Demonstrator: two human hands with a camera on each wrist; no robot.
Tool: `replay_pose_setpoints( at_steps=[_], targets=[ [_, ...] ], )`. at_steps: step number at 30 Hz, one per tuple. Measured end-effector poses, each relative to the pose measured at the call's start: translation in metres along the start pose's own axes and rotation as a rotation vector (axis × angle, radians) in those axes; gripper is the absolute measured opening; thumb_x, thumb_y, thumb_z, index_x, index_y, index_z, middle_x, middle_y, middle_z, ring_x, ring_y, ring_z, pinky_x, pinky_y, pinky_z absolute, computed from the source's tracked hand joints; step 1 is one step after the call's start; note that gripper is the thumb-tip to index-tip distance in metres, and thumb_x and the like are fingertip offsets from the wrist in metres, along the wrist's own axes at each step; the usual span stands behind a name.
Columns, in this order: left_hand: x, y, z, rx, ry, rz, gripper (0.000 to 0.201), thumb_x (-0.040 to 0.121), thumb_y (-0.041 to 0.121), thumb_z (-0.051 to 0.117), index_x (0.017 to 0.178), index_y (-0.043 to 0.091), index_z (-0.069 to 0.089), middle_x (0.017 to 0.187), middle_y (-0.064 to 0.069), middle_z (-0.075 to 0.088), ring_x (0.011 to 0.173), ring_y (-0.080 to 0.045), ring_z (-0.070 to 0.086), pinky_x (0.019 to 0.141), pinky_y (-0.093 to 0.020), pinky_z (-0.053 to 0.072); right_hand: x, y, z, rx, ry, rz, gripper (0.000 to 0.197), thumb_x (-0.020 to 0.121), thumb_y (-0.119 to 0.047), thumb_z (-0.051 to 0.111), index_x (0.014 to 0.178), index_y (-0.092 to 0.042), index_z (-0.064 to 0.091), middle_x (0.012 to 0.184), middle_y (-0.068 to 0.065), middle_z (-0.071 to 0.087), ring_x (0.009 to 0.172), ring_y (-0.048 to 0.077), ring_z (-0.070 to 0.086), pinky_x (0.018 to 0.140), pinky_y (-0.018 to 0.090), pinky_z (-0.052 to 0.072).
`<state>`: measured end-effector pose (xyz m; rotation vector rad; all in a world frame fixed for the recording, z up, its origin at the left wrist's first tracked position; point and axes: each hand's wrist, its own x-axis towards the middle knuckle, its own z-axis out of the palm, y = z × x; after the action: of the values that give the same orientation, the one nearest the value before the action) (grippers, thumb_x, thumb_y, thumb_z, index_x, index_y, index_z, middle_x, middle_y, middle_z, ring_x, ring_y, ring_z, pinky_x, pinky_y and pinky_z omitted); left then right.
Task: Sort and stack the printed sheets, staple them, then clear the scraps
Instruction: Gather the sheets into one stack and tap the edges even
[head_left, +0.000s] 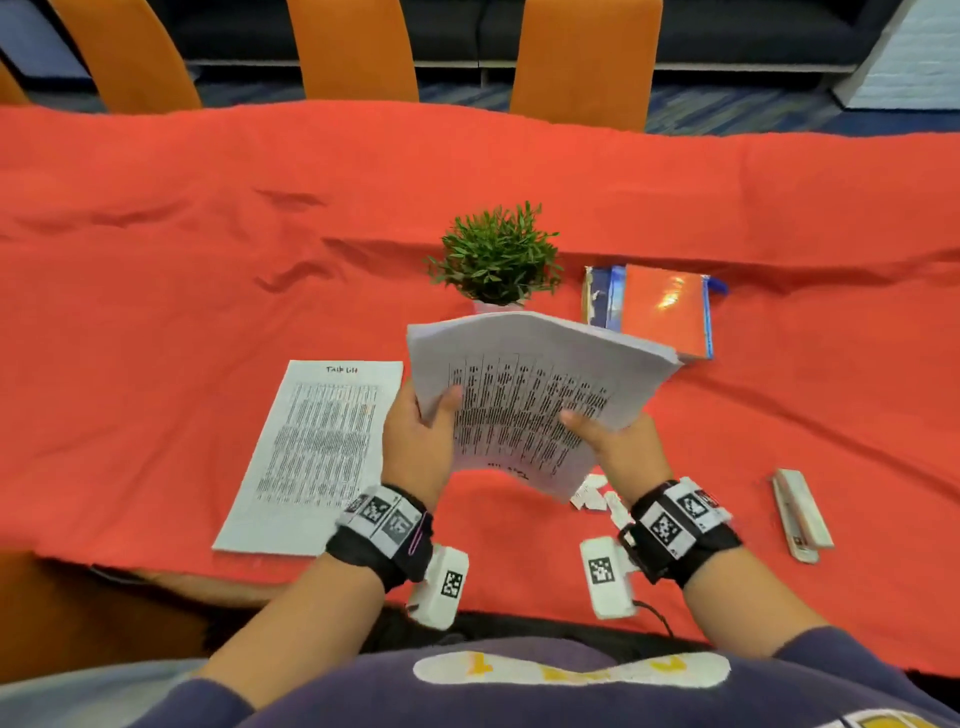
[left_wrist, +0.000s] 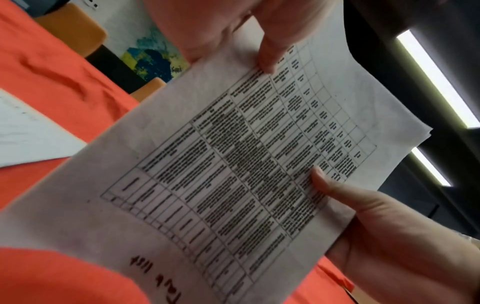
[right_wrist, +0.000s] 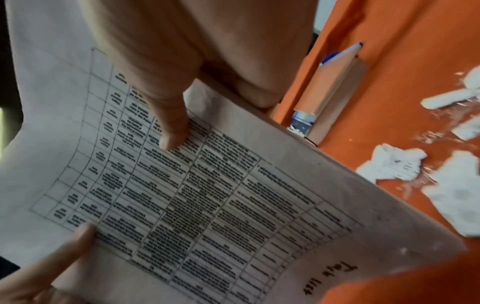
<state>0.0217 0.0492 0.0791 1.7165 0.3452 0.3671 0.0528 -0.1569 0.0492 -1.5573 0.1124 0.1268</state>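
Both hands hold a stack of printed sheets (head_left: 524, 395) lifted off the red cloth, its table of text facing up. My left hand (head_left: 421, 441) grips the stack's left edge, thumb on top. My right hand (head_left: 618, 447) grips the right edge the same way. The wrist views show the printed stack (left_wrist: 233, 164) (right_wrist: 182, 195) with a thumb pressed on each side. Another printed sheet (head_left: 311, 457), headed by handwriting, lies flat at the left. Torn white scraps (head_left: 597, 493) (right_wrist: 389, 166) lie under my right wrist. A white stapler (head_left: 800, 514) rests at the right.
A small potted plant (head_left: 496, 260) stands just beyond the stack. An orange notebook on a blue folder (head_left: 660, 306) lies to its right with a pen. The red tablecloth (head_left: 208, 234) covers the table; orange chairs (head_left: 353, 47) stand at the far side.
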Motion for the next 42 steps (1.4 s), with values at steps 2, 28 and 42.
replay_pose_setpoints(
  at_steps=[2, 28, 42],
  targets=[
    [-0.007, -0.018, -0.005, -0.003, 0.002, -0.062, 0.029, 0.092, 0.019, 0.062, 0.120, 0.015, 0.056, 0.104, 0.009, 0.067, 0.090, 0.015, 0.060, 0.085, -0.014, 0.049, -0.005, 0.014, 0.009, -0.033, -0.034, 0.022, 0.024, 0.078, -0.014, 0.077, 0.098, -0.027, 0.071, 0.100, -0.006, 0.075, 0.097, 0.007, 0.070, 0.086, 0.028, 0.054],
    [0.128, -0.129, -0.204, 0.599, -0.074, -0.462, 0.015, 0.091, 0.005, 0.051, 0.105, 0.008, 0.047, 0.088, -0.006, 0.052, 0.073, -0.021, 0.049, 0.055, -0.027, 0.036, 0.040, 0.073, 0.229, -0.345, -0.495, 0.264, 0.032, 0.090, -0.017, 0.065, 0.118, -0.002, 0.065, 0.113, 0.007, 0.068, 0.101, 0.024, 0.065, 0.081, 0.021, 0.055],
    [0.139, -0.205, -0.235, 0.935, -0.097, -0.648, 0.049, 0.085, 0.018, 0.056, 0.133, 0.015, 0.046, 0.137, -0.015, 0.040, 0.128, -0.036, 0.037, 0.104, -0.044, 0.036, 0.047, 0.138, 0.289, -0.746, -0.263, 0.412, 0.057, 0.074, -0.026, 0.075, 0.119, 0.003, 0.056, 0.118, 0.014, 0.063, 0.103, 0.030, 0.063, 0.085, 0.038, 0.055]
  ],
)
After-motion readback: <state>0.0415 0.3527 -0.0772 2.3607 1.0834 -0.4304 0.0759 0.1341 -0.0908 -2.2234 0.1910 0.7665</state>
